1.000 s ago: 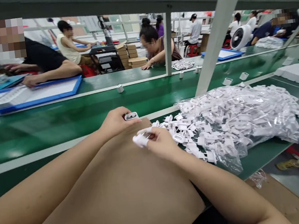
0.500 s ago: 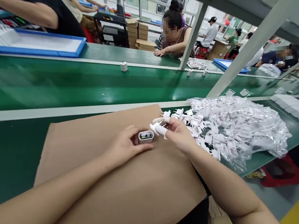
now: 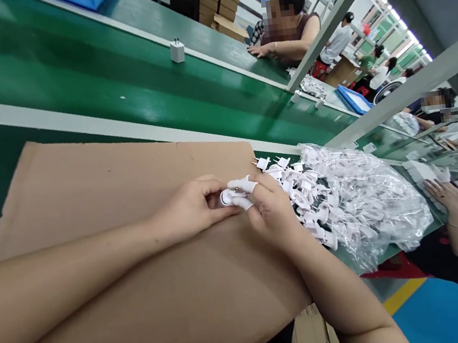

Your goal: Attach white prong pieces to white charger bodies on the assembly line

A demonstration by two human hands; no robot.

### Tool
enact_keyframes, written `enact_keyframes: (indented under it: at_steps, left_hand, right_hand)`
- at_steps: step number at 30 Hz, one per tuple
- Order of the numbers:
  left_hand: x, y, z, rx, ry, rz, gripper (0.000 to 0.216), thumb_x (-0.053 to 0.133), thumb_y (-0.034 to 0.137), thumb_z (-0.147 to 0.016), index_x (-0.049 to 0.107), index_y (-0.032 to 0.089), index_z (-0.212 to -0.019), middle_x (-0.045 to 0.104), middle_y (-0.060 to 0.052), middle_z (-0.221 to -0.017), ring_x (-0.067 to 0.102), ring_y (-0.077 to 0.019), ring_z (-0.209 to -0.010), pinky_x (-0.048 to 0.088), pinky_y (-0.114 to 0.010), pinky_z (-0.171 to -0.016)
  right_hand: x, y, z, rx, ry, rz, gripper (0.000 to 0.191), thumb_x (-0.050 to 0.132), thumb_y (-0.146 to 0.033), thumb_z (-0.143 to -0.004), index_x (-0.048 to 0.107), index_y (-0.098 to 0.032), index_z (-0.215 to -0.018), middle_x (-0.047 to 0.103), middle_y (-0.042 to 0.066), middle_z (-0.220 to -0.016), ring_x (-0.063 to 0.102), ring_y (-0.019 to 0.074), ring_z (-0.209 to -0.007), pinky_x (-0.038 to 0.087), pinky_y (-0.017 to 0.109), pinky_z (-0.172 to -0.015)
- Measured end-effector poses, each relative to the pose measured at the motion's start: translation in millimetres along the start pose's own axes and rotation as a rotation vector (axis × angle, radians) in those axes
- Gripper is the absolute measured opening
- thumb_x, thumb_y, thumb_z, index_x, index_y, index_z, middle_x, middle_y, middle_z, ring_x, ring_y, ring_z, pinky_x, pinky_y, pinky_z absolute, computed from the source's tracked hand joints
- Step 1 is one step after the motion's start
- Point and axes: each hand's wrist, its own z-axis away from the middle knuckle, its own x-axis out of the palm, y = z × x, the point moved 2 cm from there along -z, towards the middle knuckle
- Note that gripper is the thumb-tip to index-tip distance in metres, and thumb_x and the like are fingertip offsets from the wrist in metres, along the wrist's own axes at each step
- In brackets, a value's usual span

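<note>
One small, rounded white plastic piece (image 3: 224, 198) sits between your two hands, with a metal pin just showing; your fingers hide whether it is a single part or two parts meeting. As a judgement, work on it looks unfinished, since both hands are closed on it. Just short of 12 o'clock from it, a white block-shaped charger with two upright pins (image 3: 177, 51) stands by the far edge of the glossy green belt (image 3: 128, 97), apparently whole. Plenty seems left: at 3 o'clock lies a loose heap of white plastic two-pin plug parts (image 3: 301, 199), running into a crumpled clear plastic bag (image 3: 377, 203) full of white parts.

Your left hand (image 3: 193, 205), its forearm coming in from about 9 o'clock, curls thumb and fingers around the piece. Your right hand (image 3: 273, 210) reaches in from between 4 and 5 o'clock, pinching the other side with white-covered fingertips (image 3: 242, 185). Both work above a flat brown cardboard sheet (image 3: 108, 178).
</note>
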Motion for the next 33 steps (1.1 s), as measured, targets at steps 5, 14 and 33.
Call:
enact_keyframes:
  at_steps: [5,14,33]
  left_hand:
    - [-1,2,-1,0.006,-0.007,0.024,0.031,0.078,0.053,-0.069,0.068,0.024,-0.071,0.056,-0.001,-0.071,0.051,-0.0184,-0.063,0.041,-0.030,-0.059]
    - [-2,2,-1,0.014,-0.010,0.022,0.032,0.080,0.048,-0.068,0.063,0.022,-0.065,0.057,-0.001,-0.071,0.054,-0.0180,-0.064,0.040,-0.031,-0.058]
    - [-1,7,3,-0.003,-0.037,-0.052,0.028,0.072,0.046,-0.070,0.062,0.020,-0.068,0.057,0.000,-0.073,0.056,-0.0185,-0.069,0.040,-0.030,-0.062]
  right_hand:
    - [-1,-4,-2,-0.014,0.024,-0.005,0.041,0.050,-0.006,-0.090,0.065,-0.020,-0.125,0.068,0.011,-0.111,0.061,0.0249,-0.100,0.055,0.042,-0.087]
    - [0,-6,-7,-0.064,-0.011,0.081,0.033,0.049,0.000,-0.079,0.067,-0.019,-0.098,0.067,0.012,-0.105,0.057,0.0254,-0.092,0.053,0.040,-0.081]
    - [3,-17,-10,0.155,-0.003,0.024,0.022,0.050,-0.003,-0.068,0.053,-0.021,-0.081,0.057,0.005,-0.083,0.052,0.0230,-0.082,0.044,0.034,-0.073]
